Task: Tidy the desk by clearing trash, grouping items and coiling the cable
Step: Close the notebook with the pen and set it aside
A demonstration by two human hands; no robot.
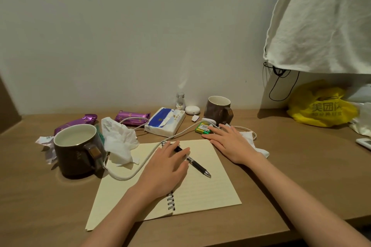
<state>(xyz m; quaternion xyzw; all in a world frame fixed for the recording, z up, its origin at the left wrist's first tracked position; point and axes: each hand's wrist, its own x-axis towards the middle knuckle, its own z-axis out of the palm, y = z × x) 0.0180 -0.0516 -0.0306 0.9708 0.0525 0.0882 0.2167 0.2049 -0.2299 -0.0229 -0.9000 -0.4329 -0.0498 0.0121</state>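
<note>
Much remains on the counter, clearing seemingly unstarted: notebook near the front edge, crumpled tissue beside it, cable uncoiled across its page. Both grips are apart, left hand flat over the pen, right hand flat. Likely next: pinch the tissue.

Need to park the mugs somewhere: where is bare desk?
Bare desk lies right of the notebook, short of the yellow bag, and front-left, nearer than the near mug. Crowded: the back strip from purple wrappers to far mug, cable threading through.
</note>
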